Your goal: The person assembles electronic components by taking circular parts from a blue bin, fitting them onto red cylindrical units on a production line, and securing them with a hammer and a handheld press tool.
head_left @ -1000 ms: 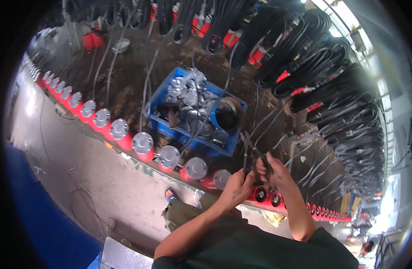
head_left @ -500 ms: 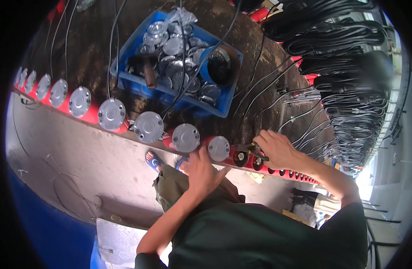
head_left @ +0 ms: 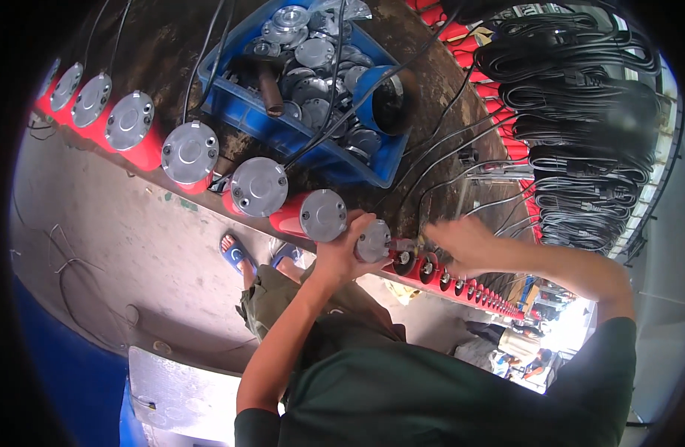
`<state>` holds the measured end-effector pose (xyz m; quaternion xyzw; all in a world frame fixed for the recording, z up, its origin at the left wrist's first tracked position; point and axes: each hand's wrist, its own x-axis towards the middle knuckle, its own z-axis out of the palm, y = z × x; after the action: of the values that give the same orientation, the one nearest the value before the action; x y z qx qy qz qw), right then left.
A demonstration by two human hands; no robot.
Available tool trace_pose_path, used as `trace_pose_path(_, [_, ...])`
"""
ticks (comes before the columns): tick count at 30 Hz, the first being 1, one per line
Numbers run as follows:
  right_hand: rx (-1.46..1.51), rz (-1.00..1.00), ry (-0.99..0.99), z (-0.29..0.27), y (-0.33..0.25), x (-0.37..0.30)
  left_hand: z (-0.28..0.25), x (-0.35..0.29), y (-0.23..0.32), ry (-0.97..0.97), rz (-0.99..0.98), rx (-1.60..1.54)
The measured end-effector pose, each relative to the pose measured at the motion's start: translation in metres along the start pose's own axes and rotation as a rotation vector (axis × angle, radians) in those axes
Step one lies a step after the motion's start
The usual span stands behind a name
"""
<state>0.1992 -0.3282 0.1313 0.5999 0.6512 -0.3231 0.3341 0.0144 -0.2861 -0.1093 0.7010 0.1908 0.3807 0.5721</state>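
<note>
My left hand (head_left: 341, 257) is wrapped round the end of a red cylinder, with its thumb and fingers at the rim of the round grey metal end cap (head_left: 373, 241). Just right of that cap is my right hand (head_left: 462, 242), smeared by motion. A blurred tool, the pliers (head_left: 403, 244), reaches from it toward the cap's side; its handles are mostly hidden. Left of my left hand, another capped red cylinder (head_left: 286, 220) lies in the row. To the right, several red cylinders (head_left: 428, 267) show open ends with metal parts inside.
A blue crate (head_left: 242, 119) full of loose metal caps stands on the worn dark table (head_left: 424, 97), with a hammer (head_left: 268, 88) and a blue tub (head_left: 376, 100) on top. Black cables trail across the table. Bundled black cords (head_left: 581, 97) hang at right. A metal-topped seat (head_left: 182, 387) stands lower left.
My left hand has moved from below the row to close round the capped cylinder. My right hand has shifted slightly and is now blurred. The whole view has tilted.
</note>
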Motion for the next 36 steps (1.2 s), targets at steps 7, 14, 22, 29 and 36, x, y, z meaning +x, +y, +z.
trace_pose_path(7, [0.097, 0.188, -0.288, 0.010, -0.021, -0.005, 0.000, -0.001, -0.001, 0.008, -0.047, -0.056])
trace_pose_path(14, [1.105, 0.433, -0.577, 0.021, -0.004, 0.002, -0.004, 0.000, 0.002, -0.005, -0.067, -0.045])
trace_pose_path(22, [0.666, 0.351, -0.436, -0.010, -0.024, -0.019, -0.007, 0.000, 0.008, -0.029, -0.105, -0.050])
trace_pose_path(29, [-0.176, 0.040, 0.188, -0.012, -0.015, 0.013, -0.007, 0.000, 0.006, -0.057, -0.100, -0.078])
trace_pose_path(36, [-0.365, -0.123, 0.173, -0.036, -0.003, 0.030, -0.008, -0.002, 0.006, -0.068, -0.128, -0.086])
